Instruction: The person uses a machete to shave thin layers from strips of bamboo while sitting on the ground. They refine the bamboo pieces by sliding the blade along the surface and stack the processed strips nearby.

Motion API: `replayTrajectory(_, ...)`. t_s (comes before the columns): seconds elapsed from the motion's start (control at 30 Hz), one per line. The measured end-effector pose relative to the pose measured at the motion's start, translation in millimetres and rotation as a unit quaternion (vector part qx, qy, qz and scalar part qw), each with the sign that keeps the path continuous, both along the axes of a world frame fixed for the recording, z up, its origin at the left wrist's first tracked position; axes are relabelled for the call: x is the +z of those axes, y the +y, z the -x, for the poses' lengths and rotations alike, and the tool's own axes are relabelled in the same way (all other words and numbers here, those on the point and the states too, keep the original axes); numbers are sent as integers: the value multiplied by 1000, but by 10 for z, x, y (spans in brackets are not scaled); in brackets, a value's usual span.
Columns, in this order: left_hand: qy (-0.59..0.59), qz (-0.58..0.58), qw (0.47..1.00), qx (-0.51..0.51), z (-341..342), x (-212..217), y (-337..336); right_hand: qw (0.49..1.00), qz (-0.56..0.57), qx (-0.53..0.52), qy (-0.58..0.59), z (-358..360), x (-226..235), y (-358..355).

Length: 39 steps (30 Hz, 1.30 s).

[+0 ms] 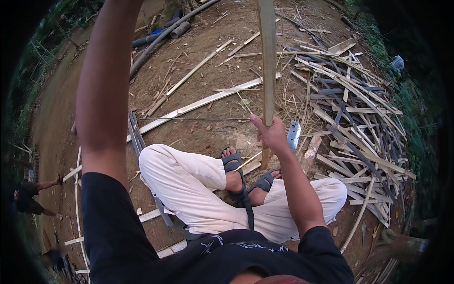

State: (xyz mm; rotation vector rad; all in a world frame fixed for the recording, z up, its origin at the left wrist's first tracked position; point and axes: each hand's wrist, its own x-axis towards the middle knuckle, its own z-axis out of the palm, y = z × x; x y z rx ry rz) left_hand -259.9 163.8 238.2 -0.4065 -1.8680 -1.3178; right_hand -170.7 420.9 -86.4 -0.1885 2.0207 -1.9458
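Right hand [273, 135]: fingers wrapped round long, flat, tan bamboo slat [268, 57], near upright
Left hand: past frame edge, can't tell fingers' state
Holed silvery metal blade [293, 135]: right of slat

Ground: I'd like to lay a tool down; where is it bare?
Mostly bare, save thin litter, between the long slat and the sandals; also upper left, between raised left arm and greenery. Crowded: right side, under the strip heap.

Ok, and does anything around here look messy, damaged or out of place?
The pile of strips at right looks untidy: strips cross at all angles, ends jutting out. A pale, crumpled-looking thing beyond it seems out of place among green plants. The long strip in the right hand shows no clear damage.
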Motion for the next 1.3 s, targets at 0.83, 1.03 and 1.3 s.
replayTrajectory(0.83, -653, -507, 498, -262, -2571, -3569, 496, 752, -619, -105, -203, -98, -2514, 1274)
replayTrajectory(1.03, -526, -484, 648, -262, -2584, -3135, 402, 755, -607, -80, -235, -87, -2868, 1472)
replayTrajectory(1.3, -461, -355, 804, -118, -2636, -2836, 200, 782, -541, -174, -257, -15, -2833, 1182)
